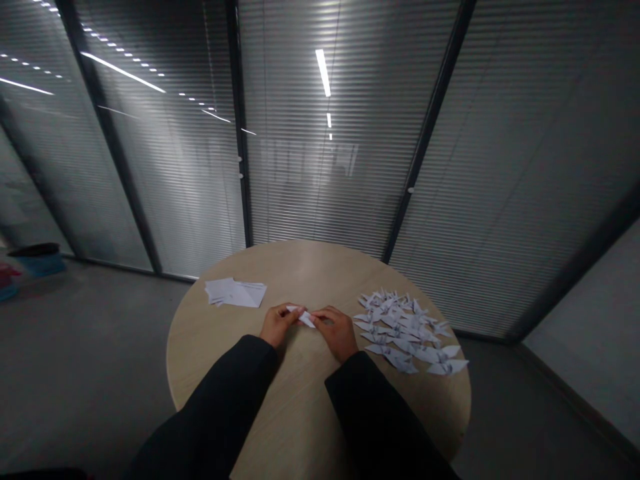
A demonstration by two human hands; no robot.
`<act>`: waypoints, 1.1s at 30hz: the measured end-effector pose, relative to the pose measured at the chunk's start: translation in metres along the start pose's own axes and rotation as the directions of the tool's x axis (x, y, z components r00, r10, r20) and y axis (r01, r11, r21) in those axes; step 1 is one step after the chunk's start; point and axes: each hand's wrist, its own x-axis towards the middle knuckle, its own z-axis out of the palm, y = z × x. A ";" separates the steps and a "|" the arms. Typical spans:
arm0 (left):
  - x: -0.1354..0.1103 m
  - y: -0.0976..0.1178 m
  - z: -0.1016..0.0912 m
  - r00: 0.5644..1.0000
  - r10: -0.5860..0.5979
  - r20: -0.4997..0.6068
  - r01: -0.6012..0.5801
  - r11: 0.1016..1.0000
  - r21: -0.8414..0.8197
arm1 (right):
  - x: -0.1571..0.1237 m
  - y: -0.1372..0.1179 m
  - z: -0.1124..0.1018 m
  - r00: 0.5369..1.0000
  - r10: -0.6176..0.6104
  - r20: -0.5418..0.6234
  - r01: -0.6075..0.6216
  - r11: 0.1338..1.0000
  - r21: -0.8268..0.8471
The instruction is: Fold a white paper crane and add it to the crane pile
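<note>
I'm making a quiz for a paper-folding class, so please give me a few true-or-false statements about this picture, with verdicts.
1. The left hand and right hand both hold a small piece of folded white paper. True.
2. The round table has a light wood-toned top. True.
3. The origami cranes lie left of the hands. False: they lie in a loose pile on the right.
4. The stack of white paper sits inside a box. False: it lies directly on the tabletop.
5. The person's sleeves are white. False: they are black.
</note>
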 end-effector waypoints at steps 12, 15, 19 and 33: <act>0.004 -0.008 -0.001 1.000 0.016 0.012 -0.017 0.998 0.061 | -0.003 0.010 0.009 0.988 0.134 0.072 -0.137 0.989 0.046; 0.004 -0.008 0.001 1.000 0.006 0.016 -0.007 0.998 0.056 | -0.003 0.010 0.008 0.990 0.116 0.078 -0.119 0.992 0.034; 0.003 -0.005 0.001 1.000 0.030 -0.003 -0.030 0.997 0.065 | -0.004 0.007 0.007 0.992 0.096 0.080 -0.098 0.995 0.022; 0.000 -0.008 0.001 0.998 0.060 0.012 -0.061 0.990 0.129 | -0.005 -0.001 0.006 0.998 -0.011 0.063 0.013 0.999 -0.037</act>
